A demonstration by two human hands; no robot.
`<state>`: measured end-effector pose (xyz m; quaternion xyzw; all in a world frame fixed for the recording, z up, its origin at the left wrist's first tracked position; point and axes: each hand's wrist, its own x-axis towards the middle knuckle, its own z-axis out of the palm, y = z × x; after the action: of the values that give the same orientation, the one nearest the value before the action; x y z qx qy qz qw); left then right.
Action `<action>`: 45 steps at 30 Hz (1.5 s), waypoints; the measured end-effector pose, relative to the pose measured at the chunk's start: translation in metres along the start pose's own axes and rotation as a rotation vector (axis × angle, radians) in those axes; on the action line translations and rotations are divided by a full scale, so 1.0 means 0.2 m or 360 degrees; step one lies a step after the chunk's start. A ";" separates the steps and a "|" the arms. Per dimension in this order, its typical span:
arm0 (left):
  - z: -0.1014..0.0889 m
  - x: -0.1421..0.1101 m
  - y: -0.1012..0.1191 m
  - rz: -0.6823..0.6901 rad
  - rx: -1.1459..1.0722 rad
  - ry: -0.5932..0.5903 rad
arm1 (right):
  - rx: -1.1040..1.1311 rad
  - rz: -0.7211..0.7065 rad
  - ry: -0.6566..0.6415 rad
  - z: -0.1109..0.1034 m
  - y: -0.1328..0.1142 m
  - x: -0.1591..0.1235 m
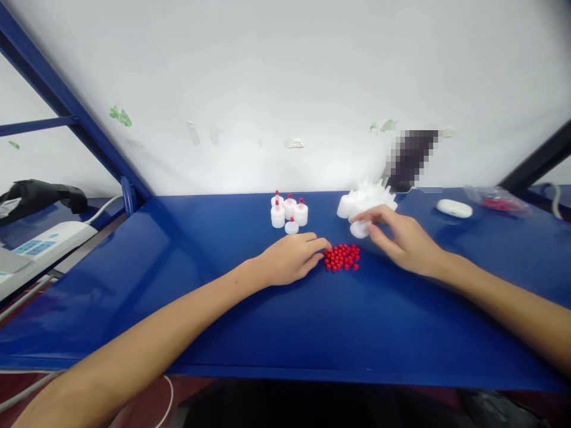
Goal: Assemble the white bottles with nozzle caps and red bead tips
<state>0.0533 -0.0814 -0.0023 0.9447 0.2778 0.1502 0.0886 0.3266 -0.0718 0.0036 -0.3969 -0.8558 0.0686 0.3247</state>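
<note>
Floor: reddish-brown (151, 398), visible below the table's front edge.
Table: smooth, glossy blue (267, 333), with soft reflections; clock directions below run from the red caps.
Red caps: a loose patch of small, shiny, rounded pieces (342, 258) on the bare table.
Left hand: at 9 o'clock, its fingers curled (294, 260), fingertips at the patch's edge; whether they pinch a cap, I cannot tell.
Right hand: between 2 and 3 o'clock (397, 241), thumb and forefinger pinching the white lid.
White lid: round, pale disc (358, 229) at 1 o'clock.
Red-tipped white pieces: a cluster (289, 212) between 10 and 11 o'clock, four taller and one low.
White heap: jumbled, spiky-topped pieces (372, 199), 1 o'clock, beyond the lid.
White case: smooth oval (454, 208), 2 o'clock.
Plastic bag: clear, crinkled, red inside (498, 204), farther along 2 o'clock.
Power strip: white (57, 238), far at 9 o'clock.
Wall: whitish, with torn tape scraps (267, 77), 12 o'clock.
</note>
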 end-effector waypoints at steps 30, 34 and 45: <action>0.02 0.05 0.16 -0.0340 -0.2042 0.0341 | 0.0050 -0.0586 0.0165 0.05 -0.27 -0.05; 0.02 0.06 0.15 -0.0384 -0.2118 0.0420 | 0.0033 -0.0496 0.0174 0.05 -0.25 -0.05; 0.02 0.06 0.17 -0.0475 -0.2155 0.0531 | -0.0068 -0.0615 0.0150 0.03 -0.26 -0.05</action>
<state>0.0812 -0.1036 0.0050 0.5985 0.2597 0.4186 0.6318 0.2938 -0.1137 0.0137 -0.2348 -0.9011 -0.0319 0.3631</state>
